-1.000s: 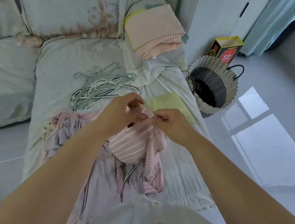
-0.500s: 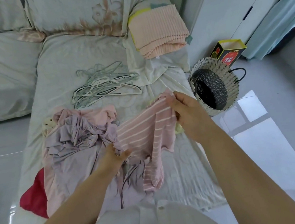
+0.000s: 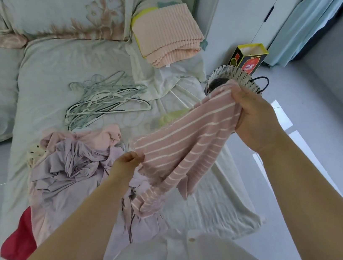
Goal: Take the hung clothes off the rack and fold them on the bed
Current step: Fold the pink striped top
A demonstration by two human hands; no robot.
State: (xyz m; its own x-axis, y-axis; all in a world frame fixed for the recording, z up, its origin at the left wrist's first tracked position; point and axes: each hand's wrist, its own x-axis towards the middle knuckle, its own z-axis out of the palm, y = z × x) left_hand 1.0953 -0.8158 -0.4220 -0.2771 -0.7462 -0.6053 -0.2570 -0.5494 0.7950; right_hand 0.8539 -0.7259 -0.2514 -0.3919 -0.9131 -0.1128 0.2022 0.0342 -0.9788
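Hands: both hands grip one pink striped top point(image 3: 190, 147) and hold it up over the bed point(image 3: 69, 67).
Left hand: left hand point(image 3: 127, 164) pinches the near left end of the top between thumb and fingers.
Right hand: right hand point(image 3: 252, 118) is closed tight on the far right end, bunching the cloth.
Where the top is: in the air above the right side of the bed, near the foot edge. Its lower part hangs down and seems to touch the sheet.
Which way it runs: the long way goes from the left hand, low and near, up to the right hand, higher and farther out past the right edge of the bed. I think the next move is to lay it flat on the bare sheet under it, so the right hand has farther to come in.
Pile: a heap of lilac and pink clothes point(image 3: 68, 173) lies on the left side, just beside the left hand. It is not folded yet.
Red cloth: a red piece point(image 3: 18, 239) sticks out at the near left edge.
Hangers: a bunch of clothes hangers point(image 3: 104, 99) lies in the middle of the bed, farther up.
Folded blanket: a peach ribbed blanket point(image 3: 168, 33) sits by the pillows at the far right corner.
Basket: a woven basket point(image 3: 240, 78) stands on the floor just past the right edge, partly behind the top.
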